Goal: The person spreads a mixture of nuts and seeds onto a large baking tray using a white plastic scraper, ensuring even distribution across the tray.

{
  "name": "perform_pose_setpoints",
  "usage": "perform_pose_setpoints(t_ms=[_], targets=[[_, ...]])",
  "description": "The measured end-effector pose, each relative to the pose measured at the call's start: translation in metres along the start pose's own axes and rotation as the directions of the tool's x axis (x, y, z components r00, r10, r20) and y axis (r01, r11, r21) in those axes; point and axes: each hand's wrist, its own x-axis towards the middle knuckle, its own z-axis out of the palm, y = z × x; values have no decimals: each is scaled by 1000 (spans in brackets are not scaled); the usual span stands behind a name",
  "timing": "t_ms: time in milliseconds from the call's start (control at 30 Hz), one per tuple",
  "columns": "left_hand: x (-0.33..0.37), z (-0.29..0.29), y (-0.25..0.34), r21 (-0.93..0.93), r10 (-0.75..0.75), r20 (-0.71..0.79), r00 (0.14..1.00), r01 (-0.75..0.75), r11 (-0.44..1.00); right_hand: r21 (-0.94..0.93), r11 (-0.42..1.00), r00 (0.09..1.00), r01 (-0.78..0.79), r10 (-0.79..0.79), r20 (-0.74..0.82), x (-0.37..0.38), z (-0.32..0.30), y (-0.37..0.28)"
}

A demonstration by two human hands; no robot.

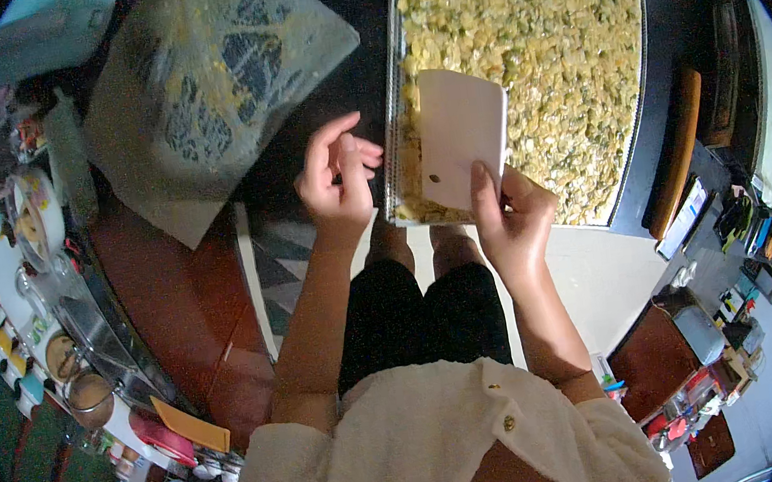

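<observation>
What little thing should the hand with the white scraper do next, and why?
Maybe press the white scraper gently over the seedy-looking mix near the left rim of the tray. The right hand already holds the scraper over that side, and the mix looks bumpy on top.

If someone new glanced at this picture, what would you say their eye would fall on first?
Probably the broad spread of yellow-green flakes and seeds filling the tray at the upper middle to right. Next might come the pale scraper in the right hand, seen against the spread's left part, then the smeared translucent sheet at upper left.
</observation>
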Motion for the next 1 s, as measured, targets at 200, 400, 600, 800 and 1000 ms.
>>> perform_pose_setpoints(t_ms=[200, 400, 600, 800, 1000], targets=[[11, -1, 4, -62, -26, 31, 999, 28, 998, 238, 970, 997, -45, 59, -55, 23, 5, 16], [36, 4, 3, 199, 307, 51, 950, -311, 929, 76, 995, 997, -68, 70, -22, 63, -6, 10], [32, 8, -4, 249, 308, 80, 948, -318, 915, 45, 999, 999, 5, -3, -51, 74, 2, -18], [35, 10, -7, 209, 306, 15, 952, -303, 930, -12, 997, 991, 82, -83, -104, 82, 0, -28], [35, 9, -9, 212, 303, 28, 953, -302, 929, 44, 999, 991, -30, 35, -127, 80, 0, -25]])
